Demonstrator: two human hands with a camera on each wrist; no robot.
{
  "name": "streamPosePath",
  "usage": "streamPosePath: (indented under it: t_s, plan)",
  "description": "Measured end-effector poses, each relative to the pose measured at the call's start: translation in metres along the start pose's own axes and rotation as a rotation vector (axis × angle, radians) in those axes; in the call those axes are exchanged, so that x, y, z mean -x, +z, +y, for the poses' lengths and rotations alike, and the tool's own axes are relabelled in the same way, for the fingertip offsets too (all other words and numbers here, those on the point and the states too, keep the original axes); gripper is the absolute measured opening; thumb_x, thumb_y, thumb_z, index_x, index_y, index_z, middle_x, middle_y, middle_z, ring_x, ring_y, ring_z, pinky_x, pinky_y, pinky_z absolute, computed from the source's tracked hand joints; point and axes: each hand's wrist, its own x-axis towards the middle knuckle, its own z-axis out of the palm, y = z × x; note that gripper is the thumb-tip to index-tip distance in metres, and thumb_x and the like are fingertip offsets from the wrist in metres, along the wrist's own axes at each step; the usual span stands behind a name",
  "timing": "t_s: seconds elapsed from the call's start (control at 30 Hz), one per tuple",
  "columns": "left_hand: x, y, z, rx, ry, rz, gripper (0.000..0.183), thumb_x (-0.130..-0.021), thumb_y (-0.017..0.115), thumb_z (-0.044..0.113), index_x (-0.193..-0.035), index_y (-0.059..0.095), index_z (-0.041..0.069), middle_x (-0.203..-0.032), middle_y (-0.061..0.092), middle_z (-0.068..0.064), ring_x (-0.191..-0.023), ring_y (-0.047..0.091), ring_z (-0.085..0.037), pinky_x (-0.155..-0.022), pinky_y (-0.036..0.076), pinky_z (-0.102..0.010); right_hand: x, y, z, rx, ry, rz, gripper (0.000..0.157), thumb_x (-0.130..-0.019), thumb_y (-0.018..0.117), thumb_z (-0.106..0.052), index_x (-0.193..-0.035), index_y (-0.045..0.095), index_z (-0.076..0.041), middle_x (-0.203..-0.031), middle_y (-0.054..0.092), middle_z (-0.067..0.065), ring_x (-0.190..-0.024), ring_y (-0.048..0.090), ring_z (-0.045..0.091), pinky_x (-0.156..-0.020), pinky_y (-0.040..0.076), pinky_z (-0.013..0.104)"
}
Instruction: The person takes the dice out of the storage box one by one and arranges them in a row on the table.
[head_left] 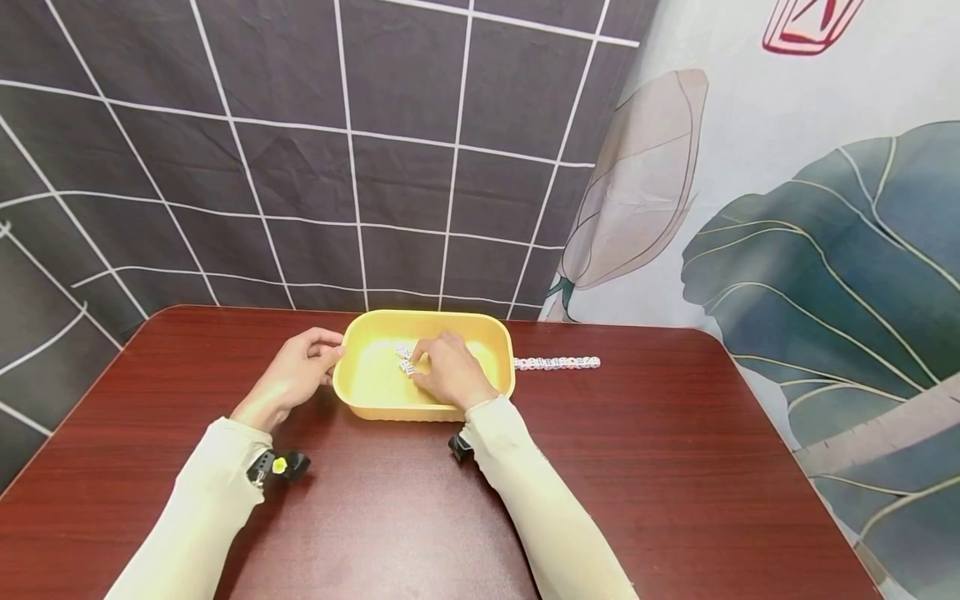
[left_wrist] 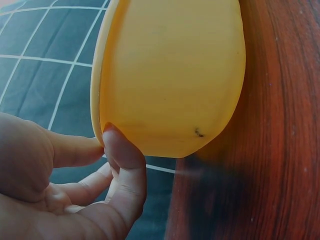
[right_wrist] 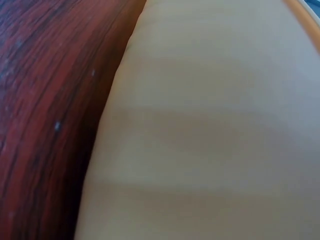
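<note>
Yellow tub, dotted white dice, right hand inside

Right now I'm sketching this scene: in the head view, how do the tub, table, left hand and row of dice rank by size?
1. Table
2. Tub
3. Left hand
4. Row of dice, a thin strip

Tub: plain yellow, one small black mark. Dice in the tub: white, dark-spotted. Row of dice: white, spotted blue and red. Desk: reddish brown, streaked with darker wood grain. Backdrop: dark grey, white grid lines. Hanging cloth: white ground, printed with a blue-green leaf veined in pale gold, a pinkish-beige bud and a red figure. Sleeves: plain cream.
</note>
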Motion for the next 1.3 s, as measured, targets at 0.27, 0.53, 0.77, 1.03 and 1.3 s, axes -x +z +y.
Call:
streamPosePath:
  t_s: [0.27,0.53,0.77,1.03,1.3]
  plan:
    - [0.0006,0.0002,0.001,-0.003,-0.002,-0.003,0.036,-0.105,0.053,0.009,-0.134,0.049,-0.012,-0.103,0.065,-0.02,-0.073,0.06,-0.007,-0.068,0.057,-0.022,0.0002,0.0011,-0.0006,0.025,-0.008,-0.012,0.014,-0.087,0.078,-0.018,-0.101,0.078,-0.016,-0.091,0.073,0.003,-0.101,0.055,0.026,-0.09,0.047,0.036]
    - [0.0009,-0.0001,0.002,-0.004,0.003,0.0,0.036,-0.105,0.052,0.008,-0.134,0.049,-0.012,-0.104,0.065,-0.021,-0.074,0.061,-0.007,-0.067,0.057,-0.021,0.0005,0.0003,-0.0026,0.037,0.002,-0.022,0.012,-0.087,0.08,-0.019,-0.098,0.078,-0.017,-0.094,0.072,0.002,-0.104,0.055,0.025,-0.091,0.048,0.034]
    - [0.0013,0.0003,0.002,-0.008,-0.003,0.003,0.035,-0.105,0.052,0.008,-0.134,0.049,-0.012,-0.105,0.065,-0.022,-0.074,0.061,-0.008,-0.067,0.057,-0.021,0.0013,0.0001,-0.0043,0.055,-0.002,-0.029,0.011,-0.087,0.079,-0.018,-0.098,0.078,-0.016,-0.094,0.073,0.004,-0.105,0.055,0.026,-0.092,0.048,0.036]
    - [0.0021,0.0007,0.0012,-0.004,-0.001,0.002,0.036,-0.105,0.052,0.008,-0.134,0.049,-0.011,-0.104,0.065,-0.021,-0.073,0.06,-0.007,-0.068,0.057,-0.022,0.0021,-0.0014,-0.0039,0.054,-0.005,-0.03,0.009,-0.088,0.079,-0.019,-0.096,0.078,-0.017,-0.094,0.074,0.003,-0.105,0.056,0.026,-0.093,0.048,0.035]
    - [0.0017,0.0006,0.0013,-0.005,0.004,0.004,0.034,-0.105,0.052,0.007,-0.133,0.05,-0.012,-0.103,0.066,-0.021,-0.073,0.061,-0.008,-0.067,0.057,-0.022,0.0033,-0.0053,-0.0033,0.04,-0.022,-0.016,0.006,-0.086,0.08,-0.019,-0.089,0.076,-0.016,-0.09,0.071,0.004,-0.101,0.057,0.026,-0.092,0.048,0.035]
